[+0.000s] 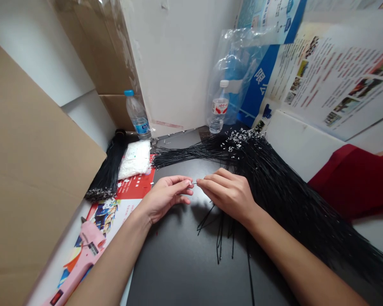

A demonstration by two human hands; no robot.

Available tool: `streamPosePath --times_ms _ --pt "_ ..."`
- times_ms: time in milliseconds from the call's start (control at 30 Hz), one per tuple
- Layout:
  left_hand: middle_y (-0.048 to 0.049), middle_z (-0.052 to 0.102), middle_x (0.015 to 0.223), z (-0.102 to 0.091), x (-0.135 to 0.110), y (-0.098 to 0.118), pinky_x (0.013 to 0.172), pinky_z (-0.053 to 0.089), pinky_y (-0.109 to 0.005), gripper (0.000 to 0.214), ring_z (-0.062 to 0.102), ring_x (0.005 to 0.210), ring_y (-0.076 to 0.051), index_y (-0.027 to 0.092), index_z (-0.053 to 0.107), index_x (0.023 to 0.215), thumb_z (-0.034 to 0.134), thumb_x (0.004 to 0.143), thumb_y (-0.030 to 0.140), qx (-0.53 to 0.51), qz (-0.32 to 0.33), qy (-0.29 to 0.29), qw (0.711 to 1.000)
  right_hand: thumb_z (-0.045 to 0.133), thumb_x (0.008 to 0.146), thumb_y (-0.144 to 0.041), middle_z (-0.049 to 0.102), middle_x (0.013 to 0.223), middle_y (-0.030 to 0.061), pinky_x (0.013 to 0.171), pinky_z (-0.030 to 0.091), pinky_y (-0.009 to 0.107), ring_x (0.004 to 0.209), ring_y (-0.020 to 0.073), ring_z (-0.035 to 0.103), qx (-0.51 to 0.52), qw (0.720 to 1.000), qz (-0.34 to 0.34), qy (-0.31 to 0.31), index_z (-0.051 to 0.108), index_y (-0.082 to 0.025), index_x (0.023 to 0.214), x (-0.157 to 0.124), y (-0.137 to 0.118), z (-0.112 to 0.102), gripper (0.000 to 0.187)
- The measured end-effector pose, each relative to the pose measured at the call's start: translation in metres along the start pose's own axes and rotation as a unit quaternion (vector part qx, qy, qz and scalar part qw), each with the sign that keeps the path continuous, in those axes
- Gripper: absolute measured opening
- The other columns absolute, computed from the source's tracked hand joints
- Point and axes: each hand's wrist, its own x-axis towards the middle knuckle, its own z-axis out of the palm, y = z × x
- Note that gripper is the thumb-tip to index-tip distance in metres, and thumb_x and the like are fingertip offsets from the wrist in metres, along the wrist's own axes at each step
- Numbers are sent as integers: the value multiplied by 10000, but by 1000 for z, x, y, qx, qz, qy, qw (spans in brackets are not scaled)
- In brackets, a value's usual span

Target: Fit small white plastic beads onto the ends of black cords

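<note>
My left hand (167, 197) pinches a tiny white piece (190, 182) between thumb and forefinger. My right hand (228, 199) comes in from the other side, its fingertips on a thin black wire (194, 183) that meets the white piece. Beside and beneath my right hand spreads a large bundle of black wires (274, 191), its far ends tipped with white pieces. Several loose wires (220, 238) hang below my right palm on the black tabletop (175, 267). Farther left lie a smaller black wire bundle (107, 172) and a bag of white bits (134, 159).
A pink hot glue gun (84, 255) lies on a printed red-and-white sheet (130, 191) at the left. A large cardboard sheet (35, 170) stands along the left side. Two water bottles (138, 114) (218, 106) stand at the back, near a plastic bag (232, 72) and a red cloth (354, 182).
</note>
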Motion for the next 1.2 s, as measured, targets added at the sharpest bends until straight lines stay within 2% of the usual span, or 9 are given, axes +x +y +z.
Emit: streamPosePath --times_ms 433,967,1200 --pt "-55 654 777 0 -1 2 495 500 -209 184 600 652 -115 86 715 852 806 734 194 11 -4 2 1000 571 958 -166 744 780 -8 637 417 250 680 114 555 0 1000 -6 9 739 -202 921 -1 1 1 176" --pt "-64 644 820 -3 0 -2 519 493 -230 239 587 675 -122 99 730 841 827 704 267 56 11 -11 998 530 987 -239 681 691 3 573 322 269 666 124 498 16 998 38 -47 739 -209 870 -1 -1 2 242" --pt "-59 641 810 -1 0 -2 498 491 -224 225 586 669 -122 90 718 851 811 719 248 56 11 0 998 553 964 -187 629 637 -8 584 314 282 636 128 438 -32 999 -5 -22 701 -191 776 2 -3 -1 240"
